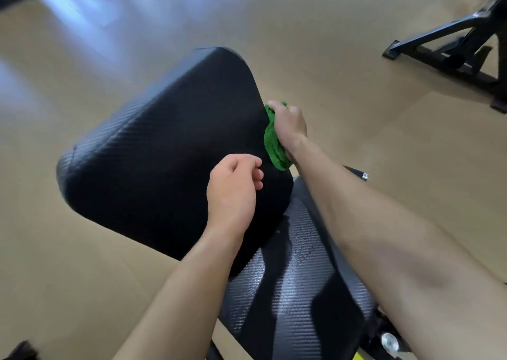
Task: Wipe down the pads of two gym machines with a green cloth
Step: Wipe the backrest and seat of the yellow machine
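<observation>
A large black back pad (164,151) with a woven texture fills the middle of the head view. Below it lies a black seat pad (290,291) with damp streaks. My right hand (289,124) grips a bunched green cloth (273,144) and presses it against the back pad's right edge. Over the lower right part of the back pad hovers my left hand (233,192), fingers loosely curled with nothing in it.
Tan floor (356,43) surrounds the machine. A black metal frame (461,49) of another machine stands at the upper right. A black handle with a silver tip (359,173) sticks out right of the pads. A silver knob (389,342) sits at the bottom right.
</observation>
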`<action>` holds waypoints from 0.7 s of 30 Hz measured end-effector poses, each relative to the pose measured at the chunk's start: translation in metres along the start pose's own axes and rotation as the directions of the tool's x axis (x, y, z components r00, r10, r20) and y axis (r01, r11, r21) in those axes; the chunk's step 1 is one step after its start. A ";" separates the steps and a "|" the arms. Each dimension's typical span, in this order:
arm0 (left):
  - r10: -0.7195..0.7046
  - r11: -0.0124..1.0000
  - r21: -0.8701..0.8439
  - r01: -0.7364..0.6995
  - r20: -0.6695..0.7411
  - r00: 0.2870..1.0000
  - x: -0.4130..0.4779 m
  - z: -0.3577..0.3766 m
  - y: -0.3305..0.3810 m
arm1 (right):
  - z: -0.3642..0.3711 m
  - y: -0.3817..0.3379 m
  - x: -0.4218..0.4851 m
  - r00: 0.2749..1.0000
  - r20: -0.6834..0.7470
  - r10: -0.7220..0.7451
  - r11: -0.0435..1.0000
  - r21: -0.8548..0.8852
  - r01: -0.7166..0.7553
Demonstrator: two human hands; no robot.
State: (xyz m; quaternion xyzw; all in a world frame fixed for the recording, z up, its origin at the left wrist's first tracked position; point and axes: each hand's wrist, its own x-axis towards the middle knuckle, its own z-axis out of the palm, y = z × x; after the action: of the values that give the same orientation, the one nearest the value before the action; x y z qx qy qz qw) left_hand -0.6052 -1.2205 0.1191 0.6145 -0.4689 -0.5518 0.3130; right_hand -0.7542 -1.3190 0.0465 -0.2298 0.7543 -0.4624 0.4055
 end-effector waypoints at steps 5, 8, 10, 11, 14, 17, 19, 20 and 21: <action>0.150 0.985 -0.073 -0.158 -0.101 0.984 0.006 -0.008 0.041 | 0.009 -0.085 -0.017 0.983 0.002 -0.186 0.982 0.021 0.186; 0.202 0.972 -0.085 -0.217 -0.156 0.967 0.008 -0.006 0.044 | 0.006 -0.101 -0.018 0.961 0.036 -0.273 0.960 -0.045 0.275; 0.224 0.966 -0.087 -0.243 -0.186 0.957 0.007 -0.003 0.037 | 0.005 -0.109 -0.017 0.929 0.081 -0.360 0.925 -0.102 0.367; 0.230 0.964 -0.086 -0.251 -0.203 0.952 0.006 -0.001 0.034 | 0.007 -0.116 -0.018 0.901 0.113 -0.420 0.891 -0.137 0.432; 0.248 0.954 -0.093 -0.286 -0.291 0.924 0.004 0.008 0.024 | 0.016 -0.146 -0.028 0.772 0.291 -0.566 0.706 -0.313 0.636; 0.238 0.949 -0.111 -0.295 -0.358 0.903 0.003 0.015 0.022 | 0.019 -0.160 -0.031 0.731 0.379 -0.567 0.660 -0.321 0.679; 0.239 0.950 -0.109 -0.294 -0.354 0.904 0.003 0.016 0.020 | 0.014 -0.147 -0.020 0.788 0.328 -0.521 0.792 -0.157 0.589; 0.244 0.952 -0.094 -0.293 -0.348 0.905 0.003 0.016 0.018 | 0.010 -0.134 -0.013 0.825 0.278 -0.492 0.846 -0.071 0.529; 0.244 0.955 -0.078 -0.287 -0.344 0.907 0.002 0.016 0.013 | 0.005 -0.117 -0.007 0.858 0.229 -0.461 0.881 0.004 0.472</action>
State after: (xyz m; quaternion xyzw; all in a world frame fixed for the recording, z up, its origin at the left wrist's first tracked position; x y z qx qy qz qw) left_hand -0.6235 -1.2252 0.1272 0.6076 -0.4531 -0.4217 0.4976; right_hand -0.7494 -1.3718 0.1517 -0.4667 0.6376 -0.4980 0.3575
